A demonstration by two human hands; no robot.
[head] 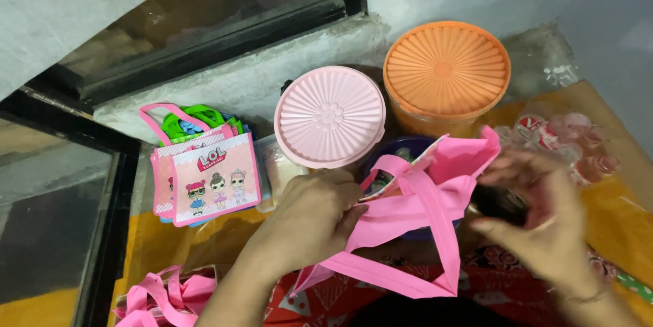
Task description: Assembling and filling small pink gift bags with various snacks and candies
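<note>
My left hand [309, 215] grips the rim of a pink fabric tote bag [425, 211] and holds its mouth apart; the bag's long pink handles hang toward me. My right hand [544, 215], blurred, is at the bag's right edge with the fingers curled around a small dark thing [500, 203] that I cannot make out. The bag lies over a dark blue bowl [401, 147] with small items inside.
A round pink-lidded container [330, 116] and an orange-lidded one [445, 72] stand by the wall. A stack of pink and green cartoon-print tote bags [204, 167] leans at the left. More pink bags [163, 296] lie bottom left. Small sealed cups [571, 140] sit at the right on yellow cloth.
</note>
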